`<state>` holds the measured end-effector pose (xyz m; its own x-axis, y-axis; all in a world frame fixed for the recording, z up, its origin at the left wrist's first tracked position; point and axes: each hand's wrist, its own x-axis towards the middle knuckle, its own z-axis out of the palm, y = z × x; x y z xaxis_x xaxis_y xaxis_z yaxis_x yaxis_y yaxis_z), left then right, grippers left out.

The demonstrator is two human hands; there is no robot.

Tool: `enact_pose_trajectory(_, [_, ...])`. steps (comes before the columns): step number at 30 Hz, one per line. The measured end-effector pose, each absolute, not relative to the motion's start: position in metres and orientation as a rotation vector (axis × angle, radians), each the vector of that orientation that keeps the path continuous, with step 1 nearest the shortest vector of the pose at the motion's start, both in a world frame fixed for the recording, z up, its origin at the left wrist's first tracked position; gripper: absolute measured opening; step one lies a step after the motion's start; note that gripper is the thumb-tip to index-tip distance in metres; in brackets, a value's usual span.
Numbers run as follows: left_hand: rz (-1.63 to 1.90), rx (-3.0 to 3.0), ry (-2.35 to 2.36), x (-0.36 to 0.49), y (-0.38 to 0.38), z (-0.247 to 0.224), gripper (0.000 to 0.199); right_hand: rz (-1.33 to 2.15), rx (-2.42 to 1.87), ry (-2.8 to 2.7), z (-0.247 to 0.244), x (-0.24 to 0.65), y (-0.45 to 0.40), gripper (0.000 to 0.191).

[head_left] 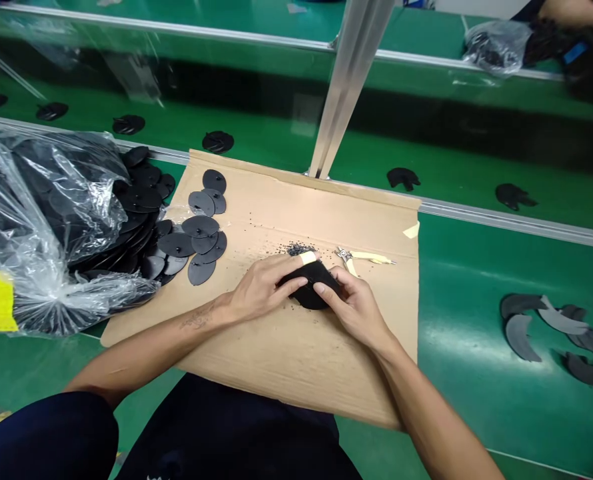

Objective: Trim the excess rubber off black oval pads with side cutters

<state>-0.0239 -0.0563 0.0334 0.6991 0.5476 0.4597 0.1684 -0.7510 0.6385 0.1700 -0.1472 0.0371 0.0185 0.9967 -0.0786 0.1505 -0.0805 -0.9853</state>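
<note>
Both hands hold one black disc [312, 293] over the middle of the cardboard sheet [276, 353]. My left hand [269, 283], with yellow tape round a finger, grips its left side, thumb on top. My right hand [354, 303] pinches the right side with its thumb on the face. Small black bits [299, 249] lie scattered just behind the disc. Nippers [366, 257] with pale yellow handles rest to the right of the bits. Several black oval discs [200, 227] lie on the left part of the cardboard.
A clear plastic bag [51, 213] spilling black discs fills the left. Curved black pieces [521, 337] lie on the green table [456, 267] at right. A metal post [349, 87] rises behind the cardboard. Another person's hand [576, 12] shows at the top right.
</note>
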Motion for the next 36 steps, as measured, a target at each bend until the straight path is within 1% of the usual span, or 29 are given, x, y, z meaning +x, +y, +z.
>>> enact_pose_trajectory(8, [0.626, 2.655, 0.675, -0.027, -0.061, 0.034, 0.039, 1.112, -1.359, -1.377, 0.037, 0.171, -0.148, 0.037])
enact_pose_trajectory(13, [0.558, 2.663, 0.745, -0.026, -0.064, 0.035, 0.04, 1.089, -1.338, -1.427, 0.038, 0.17, -0.147, 0.034])
enact_pose_trajectory(17, [0.673, 2.455, 0.684, -0.025, -0.065, 0.032, 0.04, 0.979, -1.312, -1.479, 0.041, 0.168, -0.148, 0.031])
enact_pose_trajectory(20, [0.798, 2.353, 0.573, -0.024, -0.064, 0.032, 0.038, 0.916, -1.338, -1.515, 0.045, 0.166, -0.149, 0.033])
enact_pose_trajectory(26, [0.885, 2.356, 0.433, -0.024, -0.064, 0.037, 0.032, 0.739, -1.308, -1.662, 0.047, 0.165, -0.151, 0.036])
enact_pose_trajectory(30, [0.929, 2.17, 0.466, -0.024, -0.066, 0.039, 0.035, 0.64, -1.252, -1.699, 0.049, 0.165, -0.152, 0.032])
enact_pose_trajectory(36, [0.945, 1.982, 0.528, -0.024, -0.066, 0.042, 0.028, 0.566, -1.235, -1.753, 0.048, 0.165, -0.154, 0.025])
